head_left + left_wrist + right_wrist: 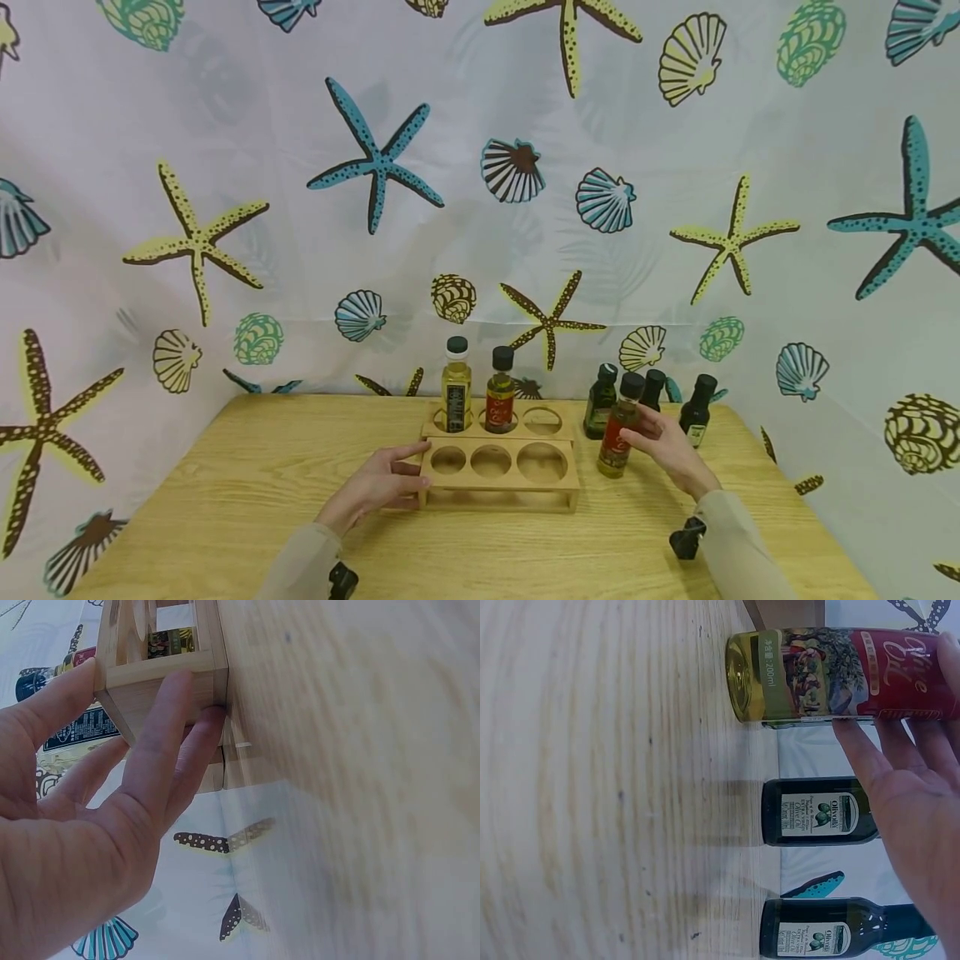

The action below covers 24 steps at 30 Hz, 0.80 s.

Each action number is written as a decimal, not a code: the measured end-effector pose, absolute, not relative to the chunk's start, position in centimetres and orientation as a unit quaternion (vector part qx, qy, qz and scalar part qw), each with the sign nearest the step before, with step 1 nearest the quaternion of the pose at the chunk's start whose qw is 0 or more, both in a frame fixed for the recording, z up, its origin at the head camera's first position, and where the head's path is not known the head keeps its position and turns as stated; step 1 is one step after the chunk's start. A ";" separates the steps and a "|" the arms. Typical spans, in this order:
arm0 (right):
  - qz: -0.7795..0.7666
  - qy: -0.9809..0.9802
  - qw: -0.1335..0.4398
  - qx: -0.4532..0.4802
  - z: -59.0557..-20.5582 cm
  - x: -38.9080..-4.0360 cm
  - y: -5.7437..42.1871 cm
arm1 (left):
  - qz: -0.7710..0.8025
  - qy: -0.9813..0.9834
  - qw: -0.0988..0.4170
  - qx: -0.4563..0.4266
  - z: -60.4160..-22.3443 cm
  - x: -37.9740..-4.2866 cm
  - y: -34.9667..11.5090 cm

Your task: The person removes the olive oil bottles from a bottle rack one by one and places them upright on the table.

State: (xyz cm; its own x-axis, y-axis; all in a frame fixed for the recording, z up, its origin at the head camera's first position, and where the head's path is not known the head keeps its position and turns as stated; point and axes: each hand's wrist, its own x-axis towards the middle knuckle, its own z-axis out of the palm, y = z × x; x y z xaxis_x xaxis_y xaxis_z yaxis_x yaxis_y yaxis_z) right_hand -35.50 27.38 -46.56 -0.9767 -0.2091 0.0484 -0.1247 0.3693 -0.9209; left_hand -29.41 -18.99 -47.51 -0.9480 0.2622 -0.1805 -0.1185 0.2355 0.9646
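Note:
My left hand rests against the left end of a two-tier wooden bottle rack, fingers spread and fairly straight along the end panel. My right hand grips an olive oil bottle with a red label and black cap, upright just right of the rack. The right wrist view shows fingers along the red label, with the bottle's golden base close over the table. In the rack's back row stand a pale yellow oil bottle and a red-labelled oil bottle.
Three dark bottles stand behind and beside my right hand: a square-shouldered one, a partly hidden one and one farthest right. The wooden table meets a white curtain printed with starfish and shells.

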 end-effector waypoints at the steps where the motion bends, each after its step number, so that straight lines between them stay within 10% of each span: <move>1: -0.554 0.826 0.039 -0.101 -46.6 -35.5 27.4 | 0.617 0.770 0.154 0.047 -47.6 -29.4 -19.0; 24: -0.571 0.813 0.033 -0.110 -46.7 -35.4 27.5 | 0.617 0.770 0.154 0.045 -47.6 -29.5 -19.0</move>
State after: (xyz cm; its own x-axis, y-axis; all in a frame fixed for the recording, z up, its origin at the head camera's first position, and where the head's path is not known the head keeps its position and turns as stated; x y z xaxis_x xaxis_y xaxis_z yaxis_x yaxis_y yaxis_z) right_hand -35.44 27.49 -46.65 -0.9737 -0.2164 0.0713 -0.1403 0.3231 -0.9359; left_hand -29.46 -19.04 -47.63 -0.9486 0.2593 -0.1814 -0.1204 0.2344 0.9646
